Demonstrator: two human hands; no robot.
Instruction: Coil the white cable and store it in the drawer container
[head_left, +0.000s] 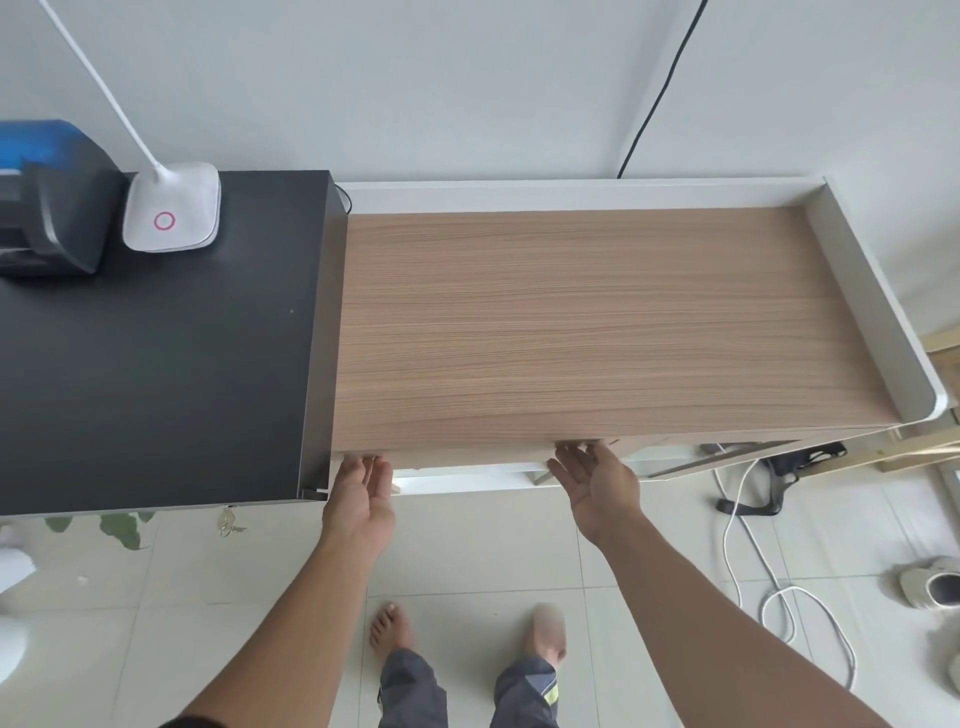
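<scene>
My left hand (361, 499) and my right hand (595, 486) are both palm-up at the front edge of the wooden desk (597, 322). Their straight fingers touch the drawer front (467, 458) just under the desktop, and neither hand is closed around anything. A strip of the white drawer (467, 480) shows below the front between the hands; its inside is hidden. A white cable (779, 597) lies in loose loops on the tiled floor to the right, running up under the desk. No cable is in either hand.
A black cabinet (156, 364) adjoins the desk on the left, carrying a white lamp base (171, 213) and a dark blue-topped device (47, 208). Keys (227, 522) hang at its front. A black strap (779, 483) and a sandal (930, 582) lie on the floor at right.
</scene>
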